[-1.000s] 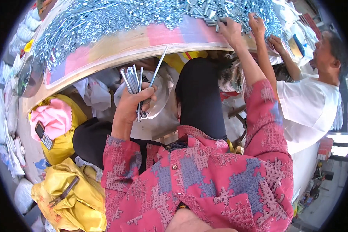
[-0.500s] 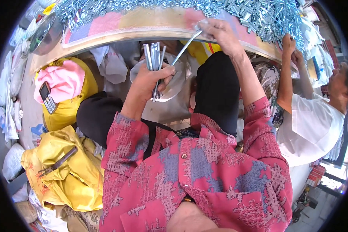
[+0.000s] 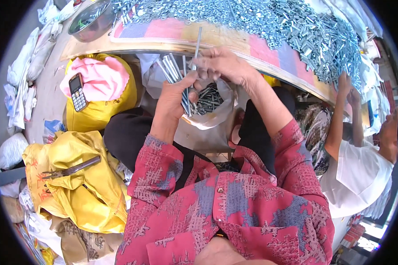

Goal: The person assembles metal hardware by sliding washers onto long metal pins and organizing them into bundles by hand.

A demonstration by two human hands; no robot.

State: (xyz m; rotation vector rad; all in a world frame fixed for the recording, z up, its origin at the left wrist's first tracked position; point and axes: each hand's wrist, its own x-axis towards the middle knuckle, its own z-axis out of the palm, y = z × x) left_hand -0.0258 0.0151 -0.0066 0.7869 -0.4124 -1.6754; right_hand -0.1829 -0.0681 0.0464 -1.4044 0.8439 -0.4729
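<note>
My left hand (image 3: 172,99) is closed round a bundle of long silvery metal rods (image 3: 170,66), whose ends stick out above and below the fist. Close against it, my right hand (image 3: 225,66) has its fingers bent at the lower part of a single upright metal rod (image 3: 198,42). Motion smears those fingertips a little. Beneath both hands, a white bag (image 3: 219,117) hangs open with many dark metal rods (image 3: 209,99) inside.
Heaps of washers (image 3: 199,13) and short metal sleeves (image 3: 305,35) cover the bench. A metal bowl (image 3: 86,28) stands far left. A phone (image 3: 77,92) lies on a pink cloth; pliers (image 3: 70,168) rest on yellow sacking. A white-shirted co-worker (image 3: 358,172) reaches into the heap at right.
My right hand has come back from the bench edge, down and left to beside my left hand. The single rod now stands upright instead of slanting. The view has shifted, showing the bag's contents.
</note>
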